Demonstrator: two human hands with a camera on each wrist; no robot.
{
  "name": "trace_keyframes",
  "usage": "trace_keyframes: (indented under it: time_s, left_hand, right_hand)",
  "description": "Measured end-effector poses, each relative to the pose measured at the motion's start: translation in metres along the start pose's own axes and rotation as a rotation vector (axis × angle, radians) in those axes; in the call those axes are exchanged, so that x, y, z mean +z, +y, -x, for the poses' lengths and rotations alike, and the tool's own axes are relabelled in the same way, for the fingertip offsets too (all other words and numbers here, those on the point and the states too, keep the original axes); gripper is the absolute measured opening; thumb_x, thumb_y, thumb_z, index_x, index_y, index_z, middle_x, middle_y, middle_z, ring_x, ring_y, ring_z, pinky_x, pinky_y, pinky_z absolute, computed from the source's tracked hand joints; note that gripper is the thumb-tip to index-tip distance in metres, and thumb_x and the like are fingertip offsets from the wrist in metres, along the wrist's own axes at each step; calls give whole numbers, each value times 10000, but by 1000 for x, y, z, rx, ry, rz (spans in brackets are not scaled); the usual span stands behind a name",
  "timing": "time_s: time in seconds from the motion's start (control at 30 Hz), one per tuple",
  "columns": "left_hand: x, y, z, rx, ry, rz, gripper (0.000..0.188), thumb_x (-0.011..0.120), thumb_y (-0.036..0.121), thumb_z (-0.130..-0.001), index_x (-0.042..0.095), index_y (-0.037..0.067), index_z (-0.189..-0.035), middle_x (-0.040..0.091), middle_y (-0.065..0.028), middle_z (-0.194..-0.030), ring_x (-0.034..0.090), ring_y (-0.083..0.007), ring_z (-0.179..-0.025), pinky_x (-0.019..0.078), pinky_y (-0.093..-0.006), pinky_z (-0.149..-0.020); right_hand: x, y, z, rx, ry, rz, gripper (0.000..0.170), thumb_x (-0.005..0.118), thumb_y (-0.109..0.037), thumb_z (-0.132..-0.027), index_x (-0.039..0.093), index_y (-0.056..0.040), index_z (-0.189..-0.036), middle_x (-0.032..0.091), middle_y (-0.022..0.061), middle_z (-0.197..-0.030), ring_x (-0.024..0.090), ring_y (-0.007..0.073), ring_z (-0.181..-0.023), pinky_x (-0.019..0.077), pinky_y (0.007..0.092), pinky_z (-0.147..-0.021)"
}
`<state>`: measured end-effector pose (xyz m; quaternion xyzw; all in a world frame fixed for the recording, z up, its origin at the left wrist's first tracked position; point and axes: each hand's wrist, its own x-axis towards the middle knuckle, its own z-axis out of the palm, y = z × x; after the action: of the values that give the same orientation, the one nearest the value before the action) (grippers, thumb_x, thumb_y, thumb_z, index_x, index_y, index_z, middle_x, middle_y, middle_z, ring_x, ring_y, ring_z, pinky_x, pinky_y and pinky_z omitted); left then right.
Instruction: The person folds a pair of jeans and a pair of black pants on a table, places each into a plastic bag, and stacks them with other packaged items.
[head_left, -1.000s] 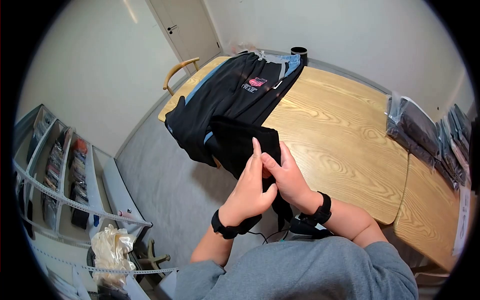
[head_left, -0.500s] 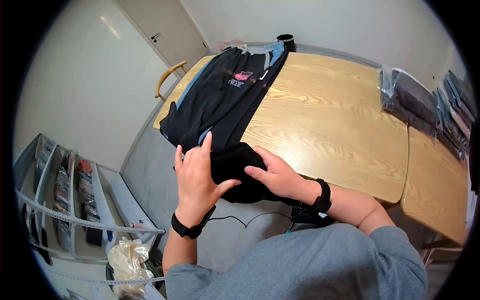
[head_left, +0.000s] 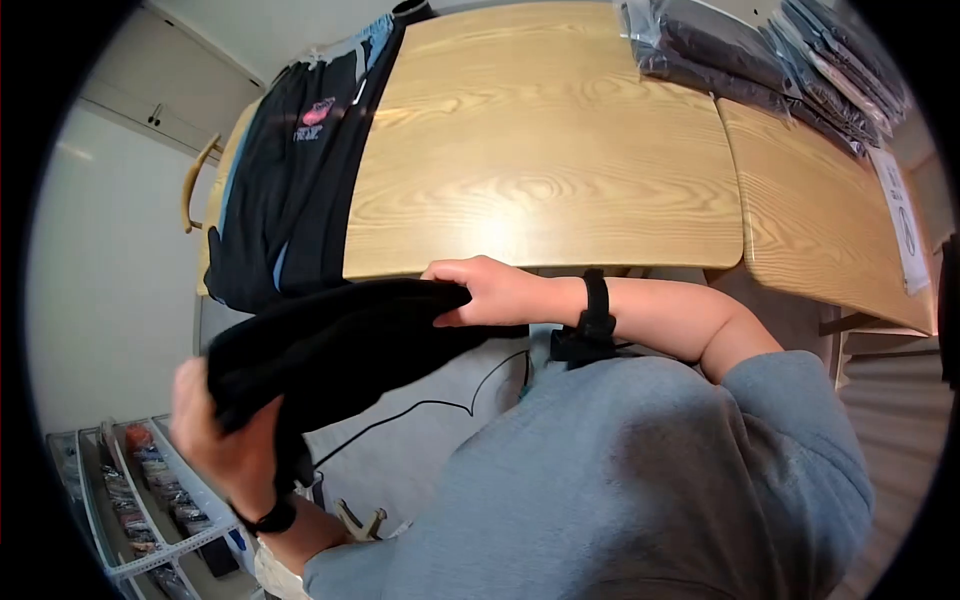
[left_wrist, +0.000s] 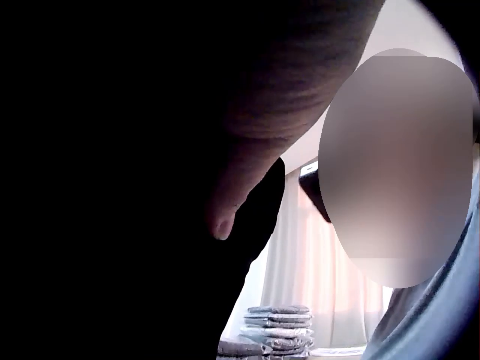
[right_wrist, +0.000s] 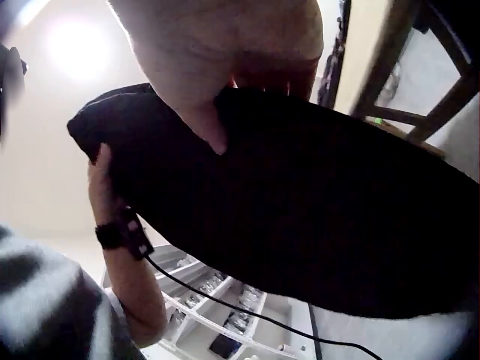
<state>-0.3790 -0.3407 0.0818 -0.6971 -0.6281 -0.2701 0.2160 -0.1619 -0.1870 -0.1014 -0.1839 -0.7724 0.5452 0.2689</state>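
Both hands hold a plain black cloth stretched between them in front of the body, beyond the near edge of the table. The left hand, slightly blurred, grips its left end. At the upper right edge, the right hand pinches it; the right wrist view shows that thumb pressed on the near face and the fingers going behind. Dark fabric fills most of the left wrist view, with the left thumb over it. Black trousers with blue side panels and a pink emblem lie flat on the table, their lower end overlapped by the cloth.
The wooden table spans the far side, with a second tabletop at its right. Bagged folded clothes are stacked there. A chair stands at the left, shelves at lower left. A cable hangs below the cloth.
The hands have moved apart, the left one down and leftward to the cloth's end, spreading the cloth sideways. The head view has turned to the right and downward.
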Motion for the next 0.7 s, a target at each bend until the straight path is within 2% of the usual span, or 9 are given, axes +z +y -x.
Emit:
trace_keyframes:
  time_s: [0.07,0.13,0.2,0.27,0.3,0.4,0.5,0.53,0.7]
  left_hand:
    - [-31,-21,16,-119,61,-89,464,860,128,-611,636,-33,-984,664,-130,-936,634,-226,-814,498,-310,-738]
    - [-53,-36,40,-290,263,-351,469,829,103,-636,637,-25,-1045,669,-139,-992,656,-241,-848,526,-311,-765]
    - [-78,-20,42,-428,318,-666,395,757,179,-759,644,17,-1101,673,-137,-1016,679,-229,-860,578,-271,-722]
    - [-80,-4,35,-259,651,-148,374,733,231,-798,647,25,-1098,670,-138,-1038,678,-239,-874,569,-291,-772]
    - [-112,-27,53,-158,507,-454,466,715,158,-789,567,11,-1206,581,-175,-1217,598,-317,-1058,523,-384,-893]
    - [-116,-13,55,-171,728,-494,467,701,171,-802,558,14,-1219,571,-177,-1229,587,-318,-1075,511,-389,-907]
    - [-121,-15,57,-201,835,-435,469,687,184,-816,550,17,-1232,560,-179,-1242,575,-320,-1091,500,-395,-922]
    - [-119,-16,56,-216,864,-396,469,683,188,-820,547,18,-1236,557,-180,-1246,572,-320,-1097,496,-397,-927]
    - [-101,-29,49,-326,945,-113,473,660,210,-842,532,23,-1257,539,-183,-1267,553,-322,-1124,477,-406,-951]
  right_hand:
    - [8,17,7,42,-25,-38,312,723,-169,-787,566,-41,-1024,642,86,-912,599,190,-826,473,311,-757]
    - [15,36,12,52,-32,-79,269,707,-119,-785,576,-40,-1007,644,87,-886,601,182,-813,472,312,-725]
    - [19,52,15,151,-44,-59,263,684,-119,-782,595,-55,-1020,644,137,-852,612,237,-796,468,344,-694]
    - [23,71,18,219,-49,-11,215,655,-62,-797,584,-53,-1000,647,100,-858,610,196,-812,470,324,-724]
    - [27,85,19,230,-28,77,207,643,-73,-807,589,-59,-1006,651,103,-878,611,220,-815,471,332,-732]
    - [38,148,24,382,-15,256,237,581,-119,-848,629,-119,-1081,657,129,-996,616,293,-916,471,359,-816]
    - [26,112,28,447,-98,56,284,515,-54,-849,623,-79,-1110,648,150,-1044,589,304,-1000,443,360,-887]
    - [25,112,31,268,-49,33,248,541,-123,-870,628,-80,-1098,658,149,-1001,601,272,-930,458,359,-816]
    - [-42,15,58,195,-219,-287,222,566,-86,-876,606,-20,-1084,650,55,-932,564,127,-886,449,281,-808]
